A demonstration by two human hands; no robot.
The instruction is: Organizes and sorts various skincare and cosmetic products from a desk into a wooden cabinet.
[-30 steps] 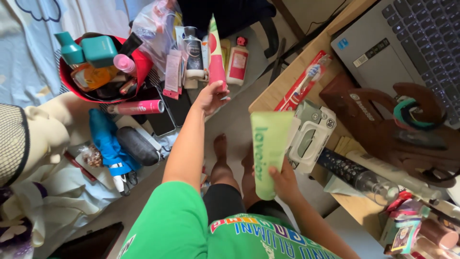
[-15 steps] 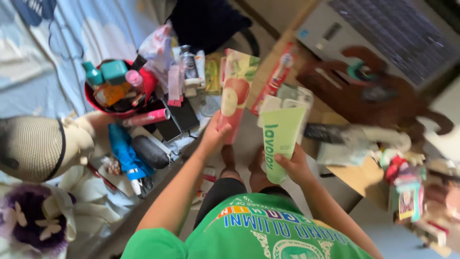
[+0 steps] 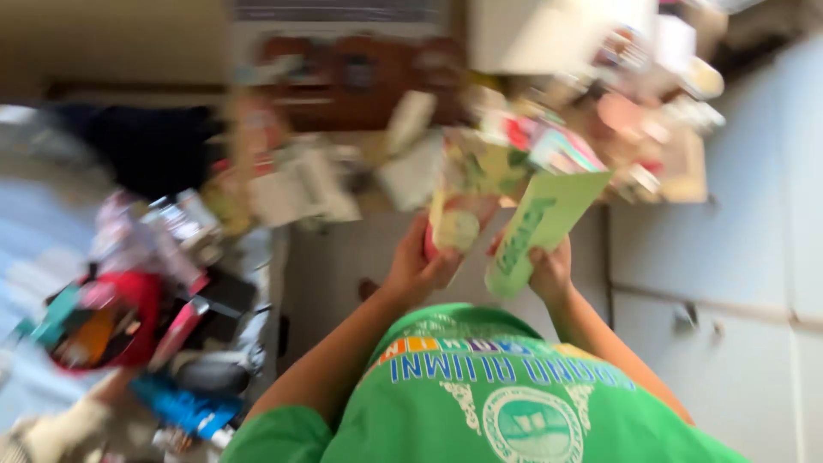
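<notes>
The view is blurred by head motion. My left hand (image 3: 418,261) grips a tall tube with an apple picture and a pink base (image 3: 461,201), held upright in front of my chest. My right hand (image 3: 549,267) grips a pale green flat tube (image 3: 538,227) by its lower end, its wide end tilted up to the right. The two tubes are side by side, close together, above my green shirt (image 3: 480,386).
A red basket (image 3: 129,296) full of bottles sits at the lower left among scattered toiletries, with a blue item (image 3: 176,403) below it. A cluttered wooden desk (image 3: 686,167) lies beyond the tubes. White drawer fronts (image 3: 720,283) stand on the right.
My head has swung to the right, so the basket slid to the lower left. Both hands brought the tubes closer together in front of my chest.
</notes>
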